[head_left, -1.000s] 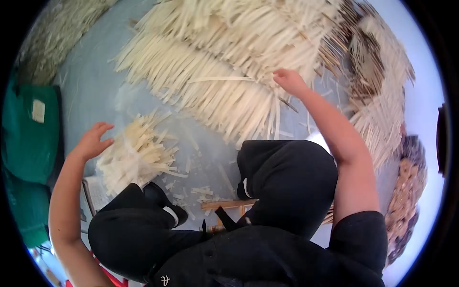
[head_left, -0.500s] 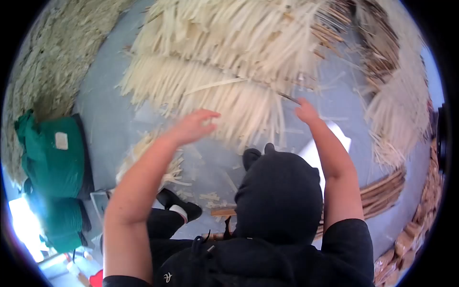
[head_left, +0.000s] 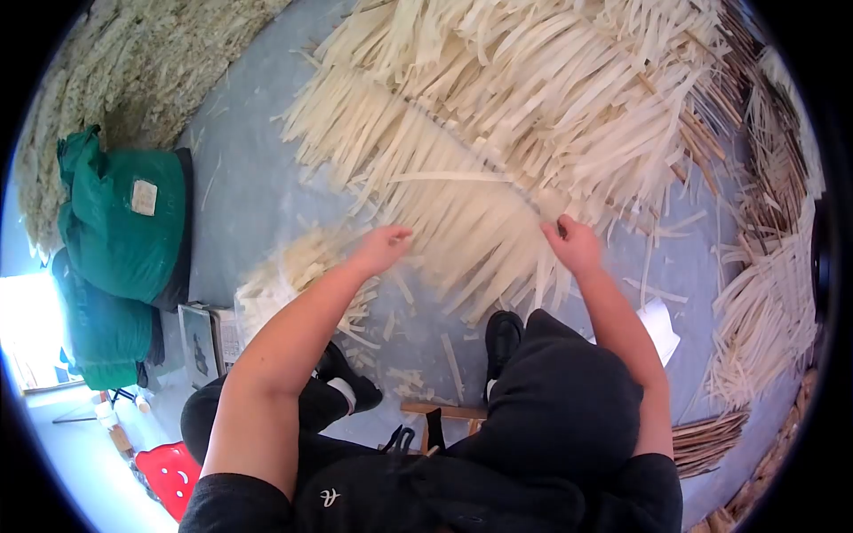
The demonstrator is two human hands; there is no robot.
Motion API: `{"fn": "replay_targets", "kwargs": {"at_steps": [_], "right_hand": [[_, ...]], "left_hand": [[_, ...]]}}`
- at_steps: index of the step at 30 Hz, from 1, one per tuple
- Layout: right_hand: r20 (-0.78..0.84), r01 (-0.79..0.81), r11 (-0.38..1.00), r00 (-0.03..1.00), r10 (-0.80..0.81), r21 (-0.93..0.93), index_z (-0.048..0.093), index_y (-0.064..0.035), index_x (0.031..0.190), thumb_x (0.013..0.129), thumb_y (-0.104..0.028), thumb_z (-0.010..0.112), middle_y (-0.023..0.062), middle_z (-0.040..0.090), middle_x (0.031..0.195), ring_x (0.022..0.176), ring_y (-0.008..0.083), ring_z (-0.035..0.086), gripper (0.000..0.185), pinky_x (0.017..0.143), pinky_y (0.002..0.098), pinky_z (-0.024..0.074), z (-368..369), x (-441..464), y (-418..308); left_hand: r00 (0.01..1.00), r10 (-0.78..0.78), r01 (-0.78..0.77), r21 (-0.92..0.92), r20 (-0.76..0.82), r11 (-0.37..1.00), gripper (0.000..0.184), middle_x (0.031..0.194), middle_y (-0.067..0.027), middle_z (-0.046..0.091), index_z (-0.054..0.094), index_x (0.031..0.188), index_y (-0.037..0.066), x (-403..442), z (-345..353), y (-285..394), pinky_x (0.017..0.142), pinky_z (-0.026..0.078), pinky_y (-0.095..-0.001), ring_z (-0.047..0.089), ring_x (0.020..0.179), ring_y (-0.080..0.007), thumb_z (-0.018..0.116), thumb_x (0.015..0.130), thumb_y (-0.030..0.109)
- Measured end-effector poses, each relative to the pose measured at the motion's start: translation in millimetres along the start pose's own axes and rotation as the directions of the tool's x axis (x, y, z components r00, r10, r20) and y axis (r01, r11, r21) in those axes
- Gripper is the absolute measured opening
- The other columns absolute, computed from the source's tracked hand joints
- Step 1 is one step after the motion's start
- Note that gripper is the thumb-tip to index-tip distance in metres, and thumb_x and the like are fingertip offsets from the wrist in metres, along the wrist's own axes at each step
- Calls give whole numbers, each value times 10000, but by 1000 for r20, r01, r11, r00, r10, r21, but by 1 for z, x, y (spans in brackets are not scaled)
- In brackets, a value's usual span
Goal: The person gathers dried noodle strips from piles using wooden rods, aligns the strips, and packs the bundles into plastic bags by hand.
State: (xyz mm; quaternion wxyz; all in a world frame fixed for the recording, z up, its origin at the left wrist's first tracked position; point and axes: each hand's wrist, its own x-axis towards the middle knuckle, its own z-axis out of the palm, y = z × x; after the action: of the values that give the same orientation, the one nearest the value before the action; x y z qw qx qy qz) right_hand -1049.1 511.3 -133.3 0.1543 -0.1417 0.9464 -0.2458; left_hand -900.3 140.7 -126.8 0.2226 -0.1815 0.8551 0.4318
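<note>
My right hand (head_left: 573, 246) is closed round the near end of a thin dark rod (head_left: 444, 127). The rod runs up and left across a mat of pale flat strips (head_left: 471, 235), which hang from it like a fringe. One loose strip (head_left: 453, 177) lies crosswise over them. Left of the fringe, my left hand (head_left: 382, 250) hovers with its fingers stretched towards the strip ends. Nothing shows in it. Below it is a smaller heap of pale strips (head_left: 298, 275).
Green sacks (head_left: 129, 226) stand at the left, beside a boxy object (head_left: 200, 338). A large shaggy pile (head_left: 133, 71) fills the upper left. Brown sticks (head_left: 706, 444) and another strip bundle (head_left: 764, 329) lie right. A wooden bar (head_left: 444, 410) sits between my legs.
My view has turned, so the strips and rod now slant more steeply. My right knee has lowered and a second shoe shows. The left hand's fingers are closer together.
</note>
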Motion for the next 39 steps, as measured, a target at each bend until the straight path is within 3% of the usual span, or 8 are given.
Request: {"fn": "replay_targets", "kwargs": {"at_steps": [6,11,15,17,26,32,36,39], "right_hand": [[-234,29,1000,972,-29,-3,621,-66,783,824,-475,681,112,583,600,584,343,579,415,556,420,458,7,-74,16],[-227,-15,998,973,29,64,613,-68,739,795,-361,757,80,542,570,488,236,488,330,493,340,411,-13,-121,32],[-259,2,985,965,44,174,621,-46,766,767,-298,795,51,505,554,472,157,420,306,468,294,368,-20,-141,38],[-187,-71,985,977,100,158,648,-43,846,783,-323,772,63,538,582,487,182,458,313,489,309,390,-21,-145,47],[-146,205,977,967,-211,-57,619,-34,883,820,-352,711,145,602,706,612,350,584,337,569,402,465,-38,-105,-6],[-294,269,960,914,-279,-73,667,-62,949,807,-370,719,144,636,779,644,352,605,344,593,401,485,-137,-103,-54],[-209,82,890,959,-193,-448,694,-100,990,796,-446,709,125,670,832,719,331,641,396,649,405,504,-112,-83,-30],[-340,234,929,881,-328,-288,706,-122,968,804,-487,683,114,673,840,755,330,648,401,668,418,503,-96,-65,-19]], "left_hand": [[841,352,-247,288,-411,925,578,1378,-197,465,483,1366,99,37,-22,49,1010,432,-428,491,1223,-370,639,810,120],[637,576,-126,668,-512,733,694,1495,-181,303,426,1414,187,57,-49,83,1075,356,-496,304,1339,-453,626,765,43],[690,544,64,790,-477,610,730,1397,-158,403,422,1416,284,49,-86,84,1029,403,-447,402,1266,-389,604,766,5],[872,388,-129,623,-299,771,729,1208,-123,513,423,1403,368,42,-109,71,949,445,-404,484,1144,-317,629,791,30],[759,590,-171,790,-275,588,756,908,-78,608,345,1451,401,0,-113,85,879,475,-391,540,998,-280,699,823,175],[682,613,-345,564,-399,750,814,918,-88,644,312,1490,313,-58,-144,133,898,449,-415,542,994,-276,675,806,62],[824,449,-206,555,-345,806,774,1003,-82,630,321,1487,314,-7,-104,77,897,441,-413,525,961,-299,649,822,87],[846,423,-170,587,-325,791,769,1033,-98,614,324,1486,313,7,-65,61,906,434,-416,518,959,-309,637,820,92]]}}
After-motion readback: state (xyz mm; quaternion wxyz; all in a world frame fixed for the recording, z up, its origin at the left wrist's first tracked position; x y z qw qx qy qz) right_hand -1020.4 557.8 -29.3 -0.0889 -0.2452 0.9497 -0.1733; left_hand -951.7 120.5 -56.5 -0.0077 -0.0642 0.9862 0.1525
